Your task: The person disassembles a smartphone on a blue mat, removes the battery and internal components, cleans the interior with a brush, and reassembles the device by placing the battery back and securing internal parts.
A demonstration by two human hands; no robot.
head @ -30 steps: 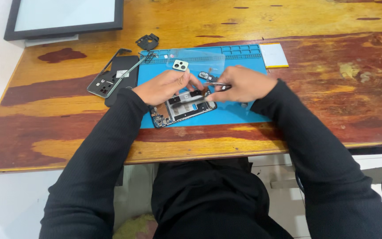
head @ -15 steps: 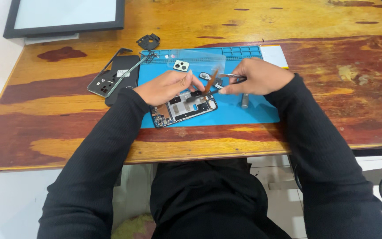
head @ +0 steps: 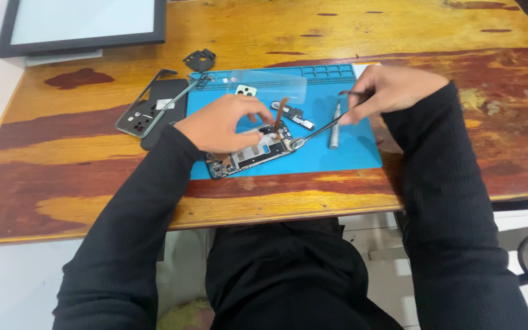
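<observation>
The opened phone (head: 249, 156) is pinned at the near edge of the blue mat (head: 355, 156) by the left hand (head: 221, 125), fingers curled and pressed onto it, keeping it steady. Tweezers (head: 322, 128) are pinched by the right hand (head: 386, 91) fingers, tips angled down to the phone's right end

A worn, glossy wooden table (head: 93, 201) stands on a pale floor (head: 7, 281) by a dark-framed panel (head: 80, 24).

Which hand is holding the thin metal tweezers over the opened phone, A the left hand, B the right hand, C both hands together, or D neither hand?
B: the right hand grips the tweezers, whose tips reach the opened phone on the blue mat, while the left hand rests on the phone itself.
</observation>
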